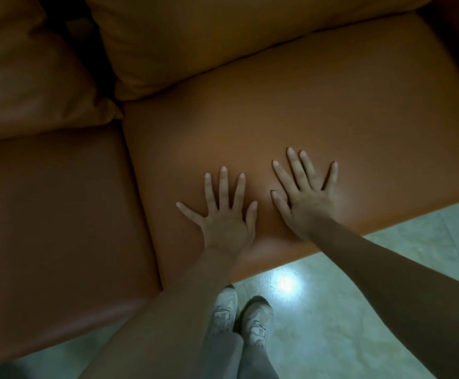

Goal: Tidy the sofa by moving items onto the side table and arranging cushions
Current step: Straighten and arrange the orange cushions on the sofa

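I look down on an orange-brown leather sofa. My left hand [224, 214] and my right hand [305, 194] lie flat, palms down and fingers spread, side by side on the right seat cushion [291, 110] near its front edge. Neither hand holds anything. A second seat cushion [53, 209] lies to the left, with a narrow seam between the two. Two back cushions stand behind: a big one [209, 34] above the right seat and another [26, 77] at the upper left. No loose items show on the seats, and no side table is in sight.
Pale glossy floor tiles [359, 310] run along the sofa's front edge, with a bright light reflection on them. My two light sneakers [242, 315] stand on the floor just in front of the right seat cushion.
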Demonstrator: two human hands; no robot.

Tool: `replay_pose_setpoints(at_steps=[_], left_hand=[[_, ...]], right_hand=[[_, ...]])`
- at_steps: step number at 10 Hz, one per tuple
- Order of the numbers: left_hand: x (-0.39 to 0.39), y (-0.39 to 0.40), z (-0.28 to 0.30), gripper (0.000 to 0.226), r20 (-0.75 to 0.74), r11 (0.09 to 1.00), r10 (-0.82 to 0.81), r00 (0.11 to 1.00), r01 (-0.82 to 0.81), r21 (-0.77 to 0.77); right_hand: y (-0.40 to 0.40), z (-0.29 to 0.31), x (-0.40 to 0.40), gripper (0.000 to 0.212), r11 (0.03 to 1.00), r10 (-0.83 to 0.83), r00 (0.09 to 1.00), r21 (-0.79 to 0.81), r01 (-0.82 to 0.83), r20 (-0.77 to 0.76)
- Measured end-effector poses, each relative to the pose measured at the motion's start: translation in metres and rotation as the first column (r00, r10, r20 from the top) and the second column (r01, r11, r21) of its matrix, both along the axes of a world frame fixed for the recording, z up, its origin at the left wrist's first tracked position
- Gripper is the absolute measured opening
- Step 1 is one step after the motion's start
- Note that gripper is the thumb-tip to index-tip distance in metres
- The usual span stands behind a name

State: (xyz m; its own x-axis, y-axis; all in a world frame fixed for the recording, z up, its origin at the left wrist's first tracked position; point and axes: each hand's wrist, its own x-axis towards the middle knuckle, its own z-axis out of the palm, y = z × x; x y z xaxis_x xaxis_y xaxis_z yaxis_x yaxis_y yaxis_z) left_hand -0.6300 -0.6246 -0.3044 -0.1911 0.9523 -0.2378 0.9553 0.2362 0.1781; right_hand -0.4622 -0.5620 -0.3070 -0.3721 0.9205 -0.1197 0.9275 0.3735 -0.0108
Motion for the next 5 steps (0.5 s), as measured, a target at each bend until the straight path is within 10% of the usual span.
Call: replay_pose_setpoints(at_steps=[5], left_hand=[[-0.017,0.011,0.053,0.061,0.082,0.953,-0.111,0.990,0.130,-0.275]], right_hand=[[0.001,0.050,-0.006,0.063,0.964,0.008,0.999,-0.265,0.003,0.038]])
